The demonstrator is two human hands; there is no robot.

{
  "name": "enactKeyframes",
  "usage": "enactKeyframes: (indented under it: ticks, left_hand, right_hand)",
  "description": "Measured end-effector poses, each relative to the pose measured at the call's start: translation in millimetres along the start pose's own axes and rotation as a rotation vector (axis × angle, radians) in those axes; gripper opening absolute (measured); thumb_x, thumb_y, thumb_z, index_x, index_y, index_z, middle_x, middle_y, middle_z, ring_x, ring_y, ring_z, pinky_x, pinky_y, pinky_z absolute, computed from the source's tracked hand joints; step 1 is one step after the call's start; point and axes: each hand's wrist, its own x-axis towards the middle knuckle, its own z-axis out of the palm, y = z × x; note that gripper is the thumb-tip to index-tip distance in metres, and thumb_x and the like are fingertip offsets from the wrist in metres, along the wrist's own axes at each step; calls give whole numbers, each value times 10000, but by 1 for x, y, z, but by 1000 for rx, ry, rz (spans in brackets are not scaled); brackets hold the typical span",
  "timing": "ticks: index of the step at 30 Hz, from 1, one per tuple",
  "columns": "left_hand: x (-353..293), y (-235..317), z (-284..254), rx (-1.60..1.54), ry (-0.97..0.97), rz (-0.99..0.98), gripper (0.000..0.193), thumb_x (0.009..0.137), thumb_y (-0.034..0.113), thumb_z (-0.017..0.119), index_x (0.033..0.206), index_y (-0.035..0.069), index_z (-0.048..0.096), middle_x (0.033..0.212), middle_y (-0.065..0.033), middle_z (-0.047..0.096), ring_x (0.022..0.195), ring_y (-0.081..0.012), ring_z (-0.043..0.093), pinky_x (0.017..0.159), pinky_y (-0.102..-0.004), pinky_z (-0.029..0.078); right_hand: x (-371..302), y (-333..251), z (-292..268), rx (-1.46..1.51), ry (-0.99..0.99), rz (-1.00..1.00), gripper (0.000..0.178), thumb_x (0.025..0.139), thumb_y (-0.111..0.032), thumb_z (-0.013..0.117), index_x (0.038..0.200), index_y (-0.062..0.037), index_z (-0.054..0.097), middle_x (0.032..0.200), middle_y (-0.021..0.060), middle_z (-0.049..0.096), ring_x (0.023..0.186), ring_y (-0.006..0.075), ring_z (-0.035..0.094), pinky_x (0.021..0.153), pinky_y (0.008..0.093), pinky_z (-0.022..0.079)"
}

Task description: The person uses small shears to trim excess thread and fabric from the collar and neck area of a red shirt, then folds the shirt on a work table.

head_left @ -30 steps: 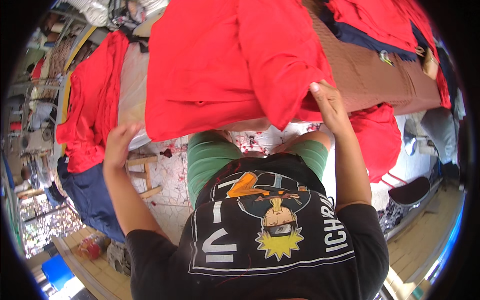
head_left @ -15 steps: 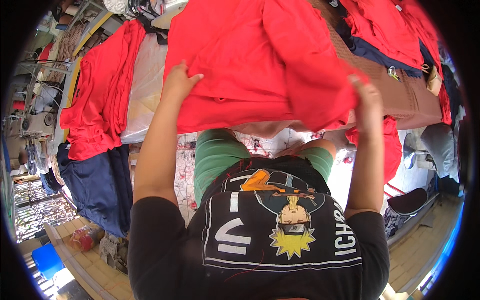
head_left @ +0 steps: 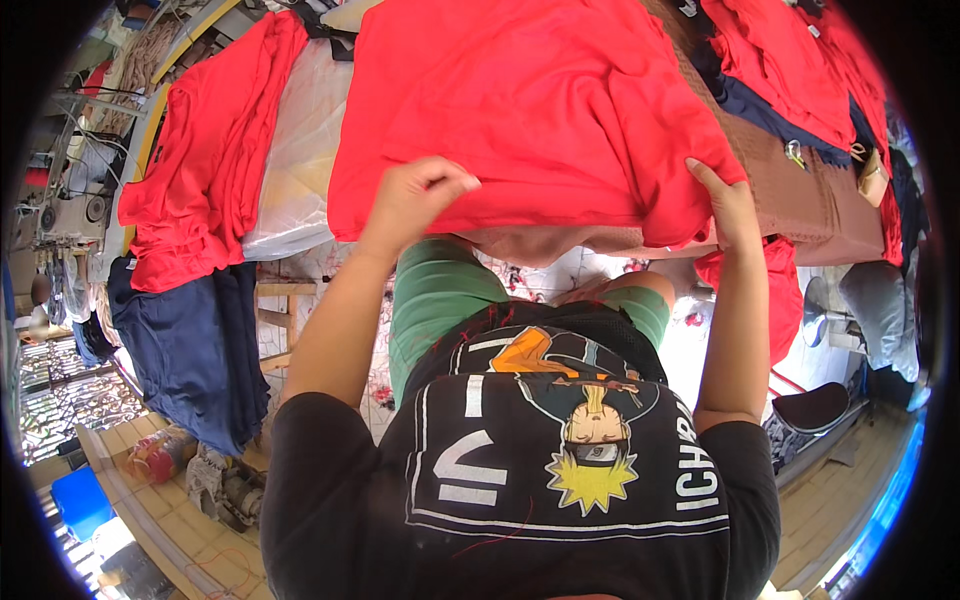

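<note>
A red garment (head_left: 520, 120) lies spread over the work surface in front of me, wrinkled toward its right side. My right hand (head_left: 732, 205) grips its near right edge, the thumb on top of the cloth and the other fingers partly hidden. Over the near left part of the garment is my left hand (head_left: 418, 200), its fingers curled and pinched together. What is between those fingertips, if anything, is too small to make out.
To the left hang a folded red garment (head_left: 215, 150) and dark blue cloth (head_left: 190, 345), beside clear plastic sheeting (head_left: 300, 170). More red garments (head_left: 785, 75) are heaped at the far right on a brown cover (head_left: 800, 205). A sewing machine (head_left: 75, 215) stands far left.
My left hand has moved right and slightly nearer, its fingers now pinched. The garment's right part, lifted and blurred before, now lies flatter; my right hand stays at that side.
</note>
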Motion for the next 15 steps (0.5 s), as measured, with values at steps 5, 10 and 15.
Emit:
enactKeyframes:
  ticks: [5, 10, 15]
  left_hand:
    - [50, -41, -57, 297, 508, -81, 424, 790, 313, 740, 1034, -23, 658, 943, -125, 688, 910, -198, 644, 826, -329, 481]
    - [77, 0, -72, 368, 329, -261, 657, 738, 421, 767, 1154, -59, 599, 1102, -152, 661, 948, -256, 647, 867, -334, 472]
    - [87, 144, -159, -601, 256, 104, 272, 896, 261, 621, 1036, 28, 631, 992, -71, 684, 874, -137, 667, 722, -261, 538]
  right_hand:
    - [5, -28, -23, 450, -32, -1, 313, 858, -105, 658, 1129, 44, 615, 1105, 104, 657, 1009, 193, 629, 910, 321, 480]
    - [5, -31, -39, 207, -164, 100, 275, 846, -99, 678, 1114, -58, 635, 1097, 60, 659, 1047, 172, 602, 940, 314, 456]
    - [-3, -134, -73, 366, -206, -304, 294, 875, -106, 628, 1153, -29, 576, 1090, 43, 651, 1026, 130, 609, 924, 293, 464]
